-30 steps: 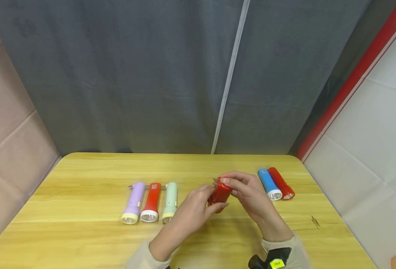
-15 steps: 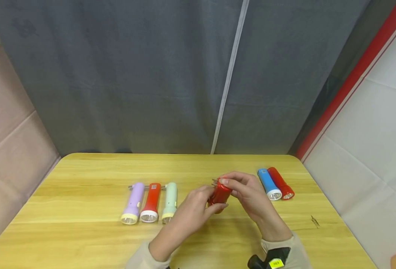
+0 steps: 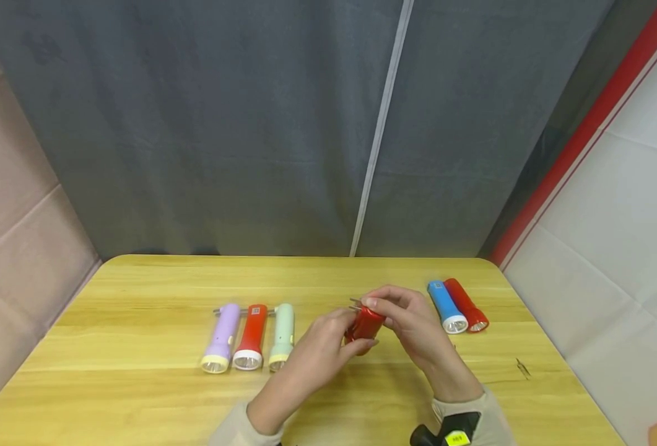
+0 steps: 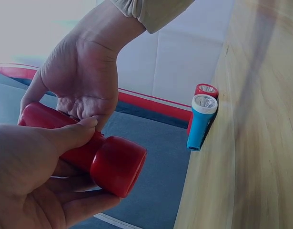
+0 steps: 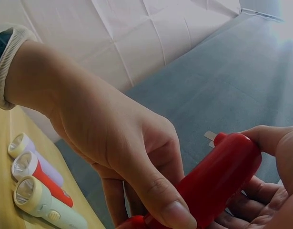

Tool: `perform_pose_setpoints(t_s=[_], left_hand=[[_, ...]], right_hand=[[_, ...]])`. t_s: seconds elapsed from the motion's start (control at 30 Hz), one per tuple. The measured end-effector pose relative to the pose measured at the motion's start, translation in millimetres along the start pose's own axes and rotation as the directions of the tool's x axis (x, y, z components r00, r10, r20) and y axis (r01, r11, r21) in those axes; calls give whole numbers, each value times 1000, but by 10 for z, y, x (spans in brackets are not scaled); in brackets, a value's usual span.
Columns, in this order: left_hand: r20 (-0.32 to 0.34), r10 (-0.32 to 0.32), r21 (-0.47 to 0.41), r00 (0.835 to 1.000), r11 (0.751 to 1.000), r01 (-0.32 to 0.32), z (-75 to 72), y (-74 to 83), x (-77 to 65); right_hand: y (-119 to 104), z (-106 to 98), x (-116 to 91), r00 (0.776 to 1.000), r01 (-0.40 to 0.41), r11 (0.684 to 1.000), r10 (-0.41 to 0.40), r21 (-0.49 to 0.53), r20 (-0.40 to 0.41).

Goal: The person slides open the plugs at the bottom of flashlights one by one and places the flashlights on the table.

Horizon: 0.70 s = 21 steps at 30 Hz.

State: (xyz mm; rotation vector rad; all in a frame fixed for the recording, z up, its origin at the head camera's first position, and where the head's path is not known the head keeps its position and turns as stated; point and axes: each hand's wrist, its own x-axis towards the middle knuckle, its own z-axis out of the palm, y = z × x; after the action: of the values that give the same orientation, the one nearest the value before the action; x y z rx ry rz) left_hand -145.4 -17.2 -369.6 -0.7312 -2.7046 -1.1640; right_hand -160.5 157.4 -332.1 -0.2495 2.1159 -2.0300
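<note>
A red flashlight [image 3: 366,323] is raised above the table between both hands. The left hand [image 3: 319,344] grips its body, thumb across the side; in the left wrist view, that thumb lies behind the wide red head [image 4: 120,164]. At the tail end, the right hand [image 3: 412,322] holds the flashlight with thumb and fingers. Two metal plug prongs [image 3: 355,304] stick out from the tail beside the right thumb. In the right wrist view, the prongs [image 5: 210,137] show past a small red knob, while fingers hide part of the body.
Left on the table [image 3: 139,396] lie a purple flashlight [image 3: 222,337], a red one with white rim [image 3: 252,334] and a pale green one [image 3: 283,334]. A blue flashlight [image 3: 445,306] and another red one [image 3: 464,303] lie right. A grey curtain [image 3: 222,124] hangs behind.
The prongs at the flashlight's tail now show longer and tilt differently, and the right thumb has shifted slightly downward. Both hands keep their hold in nearly the same place.
</note>
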Motion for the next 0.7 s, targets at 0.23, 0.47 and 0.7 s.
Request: perform_pose_setpoints(t_s=[0.23,0.47,0.7], left_hand=[[0,-10,-1,1000,1000,10,-3,-8,5],[-24,-44,-36,999,998,43,-11,-21,4],[-22,-101,-67,995,993,100,-16,-29,7]], right_hand=[[0,-2,-4,1000,8,999,-8,-41,-9],[7,-48,-4,995,100,974,-98,-203,18],[-5,-83,2,992,127,942,-120,-312,41]])
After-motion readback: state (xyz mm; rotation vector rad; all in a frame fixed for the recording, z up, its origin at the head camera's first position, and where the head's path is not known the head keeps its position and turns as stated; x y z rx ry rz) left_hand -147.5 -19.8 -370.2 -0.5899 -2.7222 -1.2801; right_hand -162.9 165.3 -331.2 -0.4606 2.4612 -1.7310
